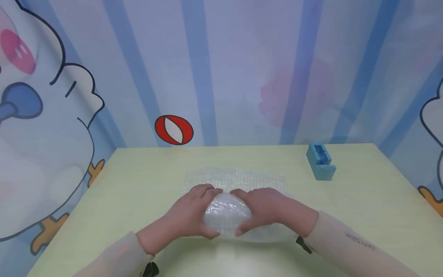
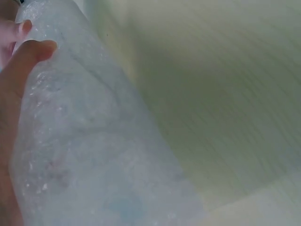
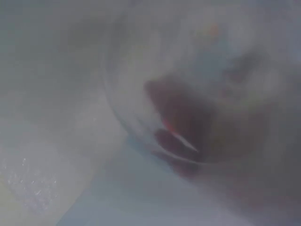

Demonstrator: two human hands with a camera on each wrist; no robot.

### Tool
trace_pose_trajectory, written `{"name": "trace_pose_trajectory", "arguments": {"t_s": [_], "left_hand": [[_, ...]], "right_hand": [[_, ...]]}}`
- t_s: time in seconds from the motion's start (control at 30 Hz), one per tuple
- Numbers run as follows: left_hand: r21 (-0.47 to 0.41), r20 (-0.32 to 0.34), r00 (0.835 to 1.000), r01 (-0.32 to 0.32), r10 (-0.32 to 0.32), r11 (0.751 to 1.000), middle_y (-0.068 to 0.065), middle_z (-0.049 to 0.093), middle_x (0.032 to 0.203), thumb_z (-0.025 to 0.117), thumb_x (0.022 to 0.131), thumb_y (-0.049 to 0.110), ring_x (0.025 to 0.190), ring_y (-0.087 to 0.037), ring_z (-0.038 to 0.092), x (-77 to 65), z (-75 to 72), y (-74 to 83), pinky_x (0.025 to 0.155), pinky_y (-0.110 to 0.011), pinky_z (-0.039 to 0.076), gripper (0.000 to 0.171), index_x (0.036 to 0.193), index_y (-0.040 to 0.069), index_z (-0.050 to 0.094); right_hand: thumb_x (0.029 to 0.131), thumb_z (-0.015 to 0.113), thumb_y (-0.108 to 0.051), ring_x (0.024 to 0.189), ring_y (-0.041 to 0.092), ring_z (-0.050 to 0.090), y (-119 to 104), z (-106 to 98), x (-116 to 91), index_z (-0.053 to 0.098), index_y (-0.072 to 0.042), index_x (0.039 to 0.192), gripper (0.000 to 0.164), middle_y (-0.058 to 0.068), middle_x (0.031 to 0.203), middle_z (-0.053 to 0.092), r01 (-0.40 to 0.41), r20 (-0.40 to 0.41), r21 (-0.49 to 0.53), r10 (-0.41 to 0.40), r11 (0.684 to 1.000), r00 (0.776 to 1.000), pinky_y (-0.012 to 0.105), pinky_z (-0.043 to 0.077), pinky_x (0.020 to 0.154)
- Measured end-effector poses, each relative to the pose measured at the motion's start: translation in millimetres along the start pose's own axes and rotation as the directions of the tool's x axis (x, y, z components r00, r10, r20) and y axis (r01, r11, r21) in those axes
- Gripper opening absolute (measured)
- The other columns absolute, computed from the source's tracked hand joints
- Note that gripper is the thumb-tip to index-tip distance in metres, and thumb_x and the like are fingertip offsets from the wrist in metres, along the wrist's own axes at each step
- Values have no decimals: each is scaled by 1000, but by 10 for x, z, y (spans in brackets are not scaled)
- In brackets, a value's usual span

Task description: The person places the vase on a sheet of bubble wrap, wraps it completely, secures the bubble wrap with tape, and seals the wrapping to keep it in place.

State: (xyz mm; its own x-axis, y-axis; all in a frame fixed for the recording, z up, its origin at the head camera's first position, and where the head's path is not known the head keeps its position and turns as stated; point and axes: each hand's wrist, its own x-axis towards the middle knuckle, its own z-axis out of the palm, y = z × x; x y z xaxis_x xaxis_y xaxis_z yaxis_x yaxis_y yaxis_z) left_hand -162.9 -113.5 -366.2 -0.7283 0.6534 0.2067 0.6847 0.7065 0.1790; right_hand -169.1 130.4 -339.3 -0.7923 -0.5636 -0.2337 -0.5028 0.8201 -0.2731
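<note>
A rounded bundle of clear bubble wrap (image 1: 226,215) lies near the middle of the table, between both hands. What is inside it cannot be made out. My left hand (image 1: 188,211) grips its left side, fingers over the far side and thumb at the near side. From the right, my right hand (image 1: 264,207) holds it in the same way. Behind the hands, a flat part of the bubble wrap sheet (image 1: 235,177) spreads over the table. In the left wrist view the bubble wrap (image 2: 103,155) fills the left half. The right wrist view is too blurred to read clearly.
On the right of the pale yellow table (image 1: 138,184), towards the back, stands a blue tape dispenser (image 1: 322,165). A printed backdrop (image 1: 235,69) with blue stripes and cartoon figures rises behind the table's back edge and along its sides.
</note>
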Motion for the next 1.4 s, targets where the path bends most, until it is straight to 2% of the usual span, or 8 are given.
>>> {"name": "trace_pose_trajectory", "arguments": {"t_s": [0.1,0.2,0.3,0.4,0.7,0.93,1.2,1.4], "left_hand": [[-24,34,999,23,-22,999,-11,61,132,95,63,44,121,-28,58,26,-2,-4,93,-44,61,93,139,9,55],[-43,78,996,56,-52,997,-14,60,134,94,65,46,123,-30,57,59,-15,3,96,-46,60,93,141,8,54],[-66,117,989,95,-87,993,-15,60,135,93,66,46,123,-32,58,88,-36,-7,98,-49,59,93,141,8,53],[-86,136,986,112,-100,990,-15,61,134,93,67,44,121,-32,59,112,-63,-34,97,-50,59,91,141,8,54],[-146,200,973,147,-117,978,-13,64,133,91,69,41,119,-32,60,245,-89,-103,97,-54,57,84,138,8,57],[-141,211,968,164,-132,976,-14,63,135,91,69,42,123,-33,59,311,-99,-85,102,-53,54,85,139,6,58],[-140,229,957,213,-178,967,-14,62,137,90,71,44,126,-34,58,322,-114,-44,103,-54,54,85,140,8,57],[-134,237,959,193,-158,972,-13,63,137,90,71,43,123,-33,59,364,-96,-50,103,-52,54,85,141,8,56]], "right_hand": [[76,78,-68,102,27,71,19,-1,-5,42,-12,154,103,10,121,73,-4,-30,-6,4,1000,1000,50,57,87],[81,72,-69,120,32,67,33,33,-57,45,-10,153,98,13,136,68,7,-144,-70,-17,998,989,55,53,100],[88,65,-67,130,32,62,36,101,-144,53,-9,148,85,12,142,64,18,-283,-192,-73,981,956,54,50,107],[90,63,-66,126,29,63,40,167,-236,58,-8,143,78,10,138,66,18,-352,-292,-125,956,928,51,52,104],[70,81,-69,127,35,61,97,186,-209,50,-8,149,105,13,141,64,-2,-229,-258,-59,966,972,54,52,103],[62,88,-67,123,36,62,184,155,-170,47,-6,150,114,13,140,63,24,-195,-266,-78,964,978,53,52,101],[70,89,-54,122,35,63,248,172,-110,49,-7,149,100,13,138,65,40,-189,-217,-82,975,979,54,51,106],[75,87,-46,117,34,65,275,182,-101,50,-8,148,91,14,132,68,40,-187,-187,-75,982,979,54,51,106]]}}
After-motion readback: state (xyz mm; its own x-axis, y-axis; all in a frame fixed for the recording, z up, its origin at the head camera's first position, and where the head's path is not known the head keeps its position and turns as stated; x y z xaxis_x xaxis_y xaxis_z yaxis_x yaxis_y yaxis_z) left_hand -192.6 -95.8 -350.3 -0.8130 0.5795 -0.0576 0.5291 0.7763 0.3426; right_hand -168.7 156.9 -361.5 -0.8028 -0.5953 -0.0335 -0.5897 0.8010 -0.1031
